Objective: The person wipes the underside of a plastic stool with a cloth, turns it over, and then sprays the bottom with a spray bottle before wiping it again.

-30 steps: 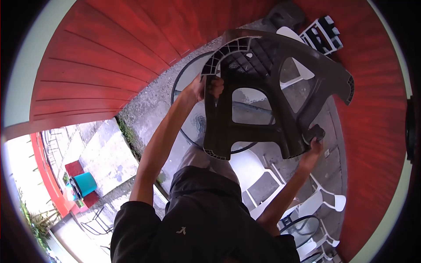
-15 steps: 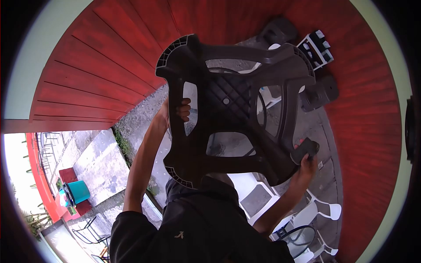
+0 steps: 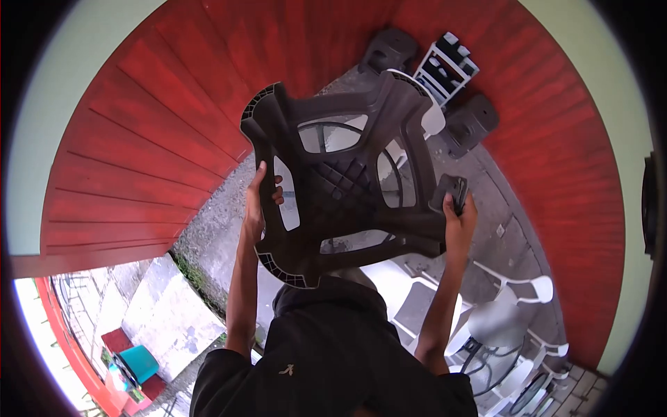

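A dark brown plastic stool (image 3: 333, 247) is held up in front of me, its hollow underside and feet facing the camera. My left hand (image 3: 260, 198) grips its left side rail, thumb outside and fingertips curled through the side opening. At the stool's lower right corner, my right hand (image 3: 460, 219) is closed on a small dark grey block (image 3: 450, 189), its thumb on the near face. The block overlaps that corner's foot; its exact kind and whether my fingers also hold the stool cannot be made out.
Two brown stools (image 3: 389, 50) (image 3: 472, 124) flank a white shelf (image 3: 447, 69) by the red wall (image 3: 556, 139). White chairs (image 3: 531, 288) and a round table (image 3: 497, 323) stand lower right. A teal bucket (image 3: 141, 363) stands lower left.
The stool has shifted left and tilted, and appears smaller. My right hand has moved up and left with the grey block. My view has turned, shifting the background.
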The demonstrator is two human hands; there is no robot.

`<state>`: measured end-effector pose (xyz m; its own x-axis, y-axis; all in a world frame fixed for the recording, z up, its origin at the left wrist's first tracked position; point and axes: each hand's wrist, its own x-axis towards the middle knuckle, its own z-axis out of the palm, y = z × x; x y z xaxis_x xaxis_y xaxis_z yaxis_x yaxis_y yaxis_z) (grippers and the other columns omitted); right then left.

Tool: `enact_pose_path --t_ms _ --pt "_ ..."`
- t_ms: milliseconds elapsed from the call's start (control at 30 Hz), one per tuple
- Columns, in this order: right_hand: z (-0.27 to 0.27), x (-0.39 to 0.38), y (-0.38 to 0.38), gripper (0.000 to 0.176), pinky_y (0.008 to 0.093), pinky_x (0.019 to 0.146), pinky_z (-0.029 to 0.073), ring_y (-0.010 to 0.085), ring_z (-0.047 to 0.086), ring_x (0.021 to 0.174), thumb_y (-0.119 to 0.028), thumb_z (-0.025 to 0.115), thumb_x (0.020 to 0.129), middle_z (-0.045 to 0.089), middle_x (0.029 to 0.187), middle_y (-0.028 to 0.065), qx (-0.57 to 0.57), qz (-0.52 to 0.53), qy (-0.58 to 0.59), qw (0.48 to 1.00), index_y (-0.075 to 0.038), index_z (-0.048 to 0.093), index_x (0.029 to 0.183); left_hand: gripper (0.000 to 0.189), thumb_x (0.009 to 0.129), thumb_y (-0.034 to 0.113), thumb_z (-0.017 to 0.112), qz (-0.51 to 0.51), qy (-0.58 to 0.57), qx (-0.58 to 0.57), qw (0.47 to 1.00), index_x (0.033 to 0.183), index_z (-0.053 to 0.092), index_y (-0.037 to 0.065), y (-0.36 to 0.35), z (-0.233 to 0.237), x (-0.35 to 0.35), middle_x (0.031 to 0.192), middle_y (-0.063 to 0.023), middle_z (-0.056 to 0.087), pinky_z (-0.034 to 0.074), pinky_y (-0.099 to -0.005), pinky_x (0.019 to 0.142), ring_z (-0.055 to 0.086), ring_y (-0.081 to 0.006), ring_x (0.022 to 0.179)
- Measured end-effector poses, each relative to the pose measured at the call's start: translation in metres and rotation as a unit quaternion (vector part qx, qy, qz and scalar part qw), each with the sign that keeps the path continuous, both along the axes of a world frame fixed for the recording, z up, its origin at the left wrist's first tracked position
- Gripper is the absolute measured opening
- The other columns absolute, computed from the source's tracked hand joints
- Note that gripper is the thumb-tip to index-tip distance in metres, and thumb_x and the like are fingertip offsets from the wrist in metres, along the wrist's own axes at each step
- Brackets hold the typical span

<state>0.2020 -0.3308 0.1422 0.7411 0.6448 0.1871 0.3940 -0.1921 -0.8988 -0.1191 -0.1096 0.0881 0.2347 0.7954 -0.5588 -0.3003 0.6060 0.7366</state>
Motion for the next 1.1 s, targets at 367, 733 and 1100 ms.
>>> enact_pose_path --t_ms 367,733,1100 --pt "-0.005 -0.004 -0.002 0.023 0.0373 0.07 0.046 0.0206 0.047 0.072 -0.016 0.072 0.092 0.06 0.078 0.0154 0.009 -0.035 -0.091 0.995 0.002 0.059 0.1 0.034 0.095 0.041 0.063 -0.1 -0.105 0.067 0.987 0.111 0.051 0.014 0.017 -0.036 -0.018 0.093 -0.0044 0.053 0.035 -0.0274 0.051 0.04 -0.0107 0.057" --pt "0.004 -0.011 -0.005 0.026 0.042 0.068 0.047 0.0467 0.048 0.072 -0.018 0.071 0.091 0.061 0.08 0.0268 -0.038 -0.046 -0.074 0.995 0.003 0.057 0.096 0.036 0.096 0.044 0.063 -0.09 -0.084 0.085 0.989 0.111 0.055 0.012 0.013 -0.031 -0.014 0.09 -0.0042 0.055 0.034 -0.025 0.053 0.04 -0.01 0.059" --pt "-0.033 0.016 -0.021 0.03 0.035 0.092 0.051 0.0183 0.066 0.1 -0.016 0.065 0.1 0.068 0.11 0.0077 0.304 -0.087 0.268 0.91 0.0 0.061 0.125 0.051 0.107 0.047 0.047 0.166 -0.112 -0.02 0.979 0.13 0.059 0.003 -0.032 -0.159 -0.117 0.116 -0.0158 0.068 0.05 -0.0435 0.092 0.065 -0.0301 0.103"
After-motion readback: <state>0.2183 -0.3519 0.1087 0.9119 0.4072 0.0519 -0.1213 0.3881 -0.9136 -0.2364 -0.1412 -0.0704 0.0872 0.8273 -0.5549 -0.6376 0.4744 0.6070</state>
